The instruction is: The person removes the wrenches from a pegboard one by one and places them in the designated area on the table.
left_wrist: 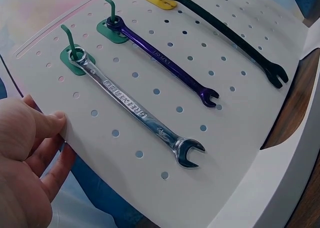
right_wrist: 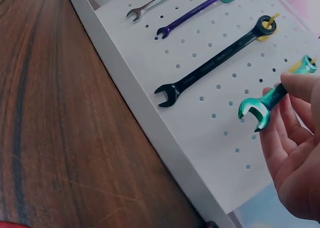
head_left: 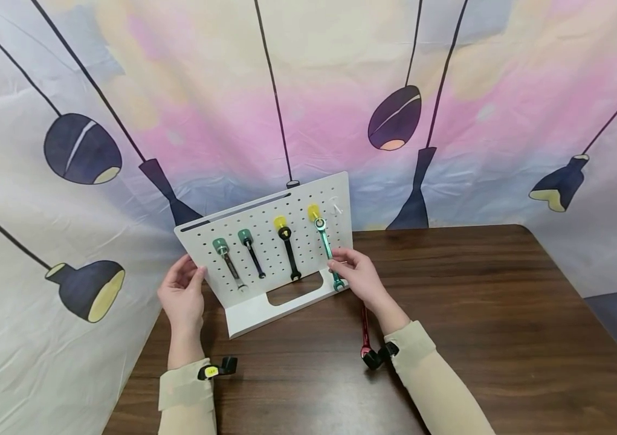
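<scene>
Near pegboard's point(head_left: 269, 238) right edge, pinching green wrench point(head_left: 327, 244) with right fingers point(right_wrist: 272, 148); at left edge, gripping board with left fingers point(left_wrist: 59, 170). Probably stiff, light, slick; best held mid-shank.

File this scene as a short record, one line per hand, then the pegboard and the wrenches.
left hand: holds the left edge of the white pegboard
right hand: pinches the green wrench
pegboard position: standing on the brown table
on green hooks: silver wrench, purple wrench
on yellow hook: black wrench
lying on table: red wrench
</scene>
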The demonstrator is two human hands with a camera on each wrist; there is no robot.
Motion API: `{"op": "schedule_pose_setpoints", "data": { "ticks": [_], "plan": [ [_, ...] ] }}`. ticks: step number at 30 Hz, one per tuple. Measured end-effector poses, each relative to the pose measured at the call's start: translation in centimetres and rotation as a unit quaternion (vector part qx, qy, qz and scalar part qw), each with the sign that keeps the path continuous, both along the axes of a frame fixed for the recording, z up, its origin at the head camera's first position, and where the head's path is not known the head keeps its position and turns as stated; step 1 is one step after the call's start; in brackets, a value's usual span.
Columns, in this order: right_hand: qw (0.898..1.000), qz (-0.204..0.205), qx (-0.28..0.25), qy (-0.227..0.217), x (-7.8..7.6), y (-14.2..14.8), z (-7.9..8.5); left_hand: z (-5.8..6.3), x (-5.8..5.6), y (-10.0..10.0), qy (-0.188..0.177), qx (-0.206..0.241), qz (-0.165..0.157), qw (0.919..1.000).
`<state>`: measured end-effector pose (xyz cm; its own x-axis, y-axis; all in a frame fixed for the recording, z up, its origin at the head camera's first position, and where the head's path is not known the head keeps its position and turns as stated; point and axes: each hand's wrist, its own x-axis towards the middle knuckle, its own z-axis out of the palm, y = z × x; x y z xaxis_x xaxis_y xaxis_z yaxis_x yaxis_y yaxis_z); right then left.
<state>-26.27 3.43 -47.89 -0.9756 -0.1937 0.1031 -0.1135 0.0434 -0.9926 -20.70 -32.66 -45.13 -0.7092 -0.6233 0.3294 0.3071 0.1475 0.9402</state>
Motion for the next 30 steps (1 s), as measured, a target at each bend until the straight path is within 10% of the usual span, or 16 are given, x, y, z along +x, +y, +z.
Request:
{"op": "schedule_pose_setpoints", "data": {
  "ticks": [30],
  "plan": [
    [0.999, 0.026, -0.022, -0.034, 1.2, 0.8, 0.8, -0.1, -0.1, 0.0, 0.004, -0.013, 0.0, 0.9999]
  ]
}}
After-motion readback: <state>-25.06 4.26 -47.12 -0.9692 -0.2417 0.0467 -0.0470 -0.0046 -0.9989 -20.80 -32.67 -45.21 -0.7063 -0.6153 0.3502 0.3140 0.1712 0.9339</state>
